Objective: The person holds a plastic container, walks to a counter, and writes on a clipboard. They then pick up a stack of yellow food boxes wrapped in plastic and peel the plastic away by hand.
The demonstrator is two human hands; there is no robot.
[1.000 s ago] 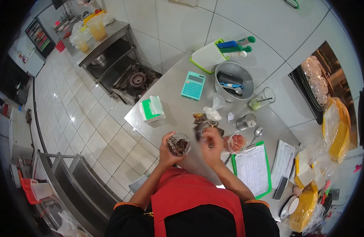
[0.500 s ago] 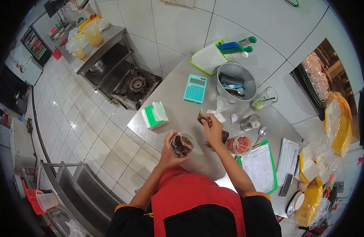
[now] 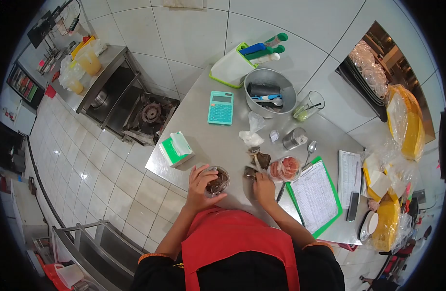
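My left hand (image 3: 198, 186) is wrapped round a clear plastic cup (image 3: 218, 182) with dark brown stuff inside, near the counter's front edge. My right hand (image 3: 264, 188) is low over the counter, its fingertips closed on a small dark brown packet (image 3: 250, 172). Just beyond lies a second dark brown packet (image 3: 264, 160), with a small spoon (image 3: 254, 151) beside it. A clear tub of pinkish-red slices (image 3: 287, 169) stands right of my right hand. Farther back is a knotted plastic bag of white stuff (image 3: 252, 137).
Around the steel counter (image 3: 194, 114) stand a green and white box (image 3: 176, 149), a turquoise calculator (image 3: 220, 107), a knife block (image 3: 230, 68), a metal pot (image 3: 290, 87), a glass (image 3: 307, 106) and a metal shaker (image 3: 294, 139). A green clipboard (image 3: 315, 199) lies at right.
My right hand has lowered from above the counter towards me, and the brown packet it held up is now down. My left fingers have shifted over the cup's rim. The view has turned slightly.
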